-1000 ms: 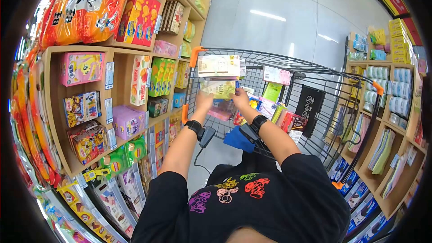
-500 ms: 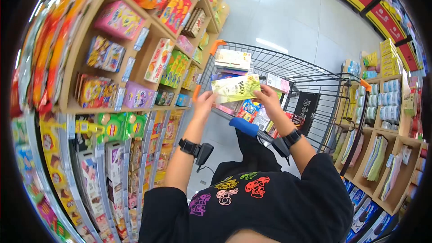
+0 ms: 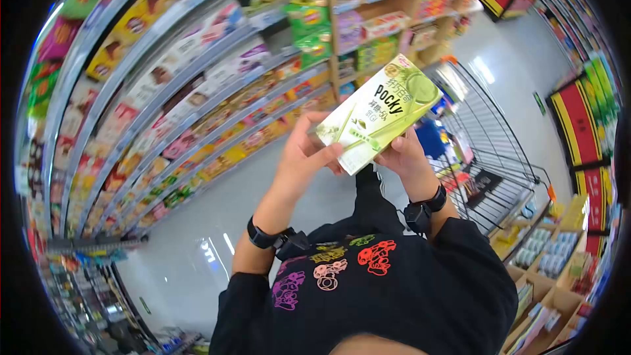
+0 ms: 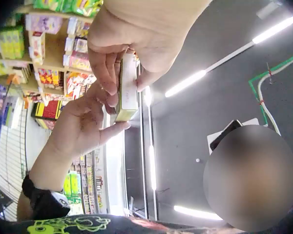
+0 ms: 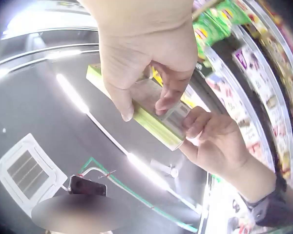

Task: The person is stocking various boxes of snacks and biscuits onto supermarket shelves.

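Observation:
A green and white Pocky box (image 3: 381, 113) is held up tilted in front of the chest, its printed front toward the head camera. My left hand (image 3: 299, 161) grips its lower left end, thumb across the front. At the lower right edge, my right hand (image 3: 407, 158) holds the box with curled fingers mostly behind it. From the left wrist, the box (image 4: 129, 87) appears edge-on between both hands. The right wrist view shows the back and long side of the box (image 5: 156, 122), with the right hand's thumb on one side and fingers on the other.
To the right stands a wire shopping cart (image 3: 486, 131) with several packages inside. Long shelves (image 3: 184, 72) of snacks run along the left and far side. A wooden rack (image 3: 559, 302) with small goods is at the lower right. Shiny floor (image 3: 190, 263) stretches behind on the left.
Both hands have lifted the Pocky box out of the cart and brought it closer to the head, tilting it. The head view has swung left, shifting the cart toward the right.

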The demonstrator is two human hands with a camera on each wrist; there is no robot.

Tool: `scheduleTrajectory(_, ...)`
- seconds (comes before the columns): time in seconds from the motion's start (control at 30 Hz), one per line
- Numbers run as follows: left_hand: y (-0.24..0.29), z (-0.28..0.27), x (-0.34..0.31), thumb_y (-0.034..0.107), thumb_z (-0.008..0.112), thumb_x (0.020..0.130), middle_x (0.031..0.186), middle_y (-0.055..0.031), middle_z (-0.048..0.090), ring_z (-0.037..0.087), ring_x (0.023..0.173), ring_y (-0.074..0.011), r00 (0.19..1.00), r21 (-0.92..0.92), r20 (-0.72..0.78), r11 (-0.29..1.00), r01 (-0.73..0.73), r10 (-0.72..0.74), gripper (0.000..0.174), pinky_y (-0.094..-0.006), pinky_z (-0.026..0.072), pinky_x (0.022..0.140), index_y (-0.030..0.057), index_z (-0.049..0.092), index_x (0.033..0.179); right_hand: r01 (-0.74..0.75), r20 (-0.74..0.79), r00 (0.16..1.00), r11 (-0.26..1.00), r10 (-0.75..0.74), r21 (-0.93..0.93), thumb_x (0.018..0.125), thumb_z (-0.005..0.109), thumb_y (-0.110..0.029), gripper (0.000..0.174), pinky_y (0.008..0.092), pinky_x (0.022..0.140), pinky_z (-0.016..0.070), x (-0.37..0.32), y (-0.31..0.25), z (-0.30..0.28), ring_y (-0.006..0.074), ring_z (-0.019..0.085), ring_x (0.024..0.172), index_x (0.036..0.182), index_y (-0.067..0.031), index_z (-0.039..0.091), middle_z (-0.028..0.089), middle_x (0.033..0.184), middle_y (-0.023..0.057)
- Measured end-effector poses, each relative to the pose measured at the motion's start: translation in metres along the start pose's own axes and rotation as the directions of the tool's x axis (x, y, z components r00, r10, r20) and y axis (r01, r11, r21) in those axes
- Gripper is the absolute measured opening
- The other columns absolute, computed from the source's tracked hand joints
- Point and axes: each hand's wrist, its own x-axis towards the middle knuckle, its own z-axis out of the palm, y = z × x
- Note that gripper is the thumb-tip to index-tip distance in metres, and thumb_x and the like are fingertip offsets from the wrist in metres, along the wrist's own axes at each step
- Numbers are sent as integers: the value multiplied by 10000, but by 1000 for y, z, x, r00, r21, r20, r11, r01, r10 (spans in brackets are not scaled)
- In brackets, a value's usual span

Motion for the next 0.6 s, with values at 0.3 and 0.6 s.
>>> scheduleTrajectory(0.3,33,-107,-75,131,687,736,1096,-96,555,560,964,-181,860,673,-200,704,-228,470,571,-315,445,835,5,423,1226,-273,99,943,910,317,-310,728,692,-66,693,230,497,463,100,90,111,168,593,829,1290,-47,287,526,1098,107)
scheduleTrajectory(0.6,106,-211,-100,526,530,793,1290,-146,440,503,1112,-302,915,-259,-257,891,-374,310,760,-440,402,929,61,305,1352,-246,210,893,823,398,-512,787,636,-130,543,168,473,378,209,176,174,43,485,615,1250,-13,378,541,1065,72)
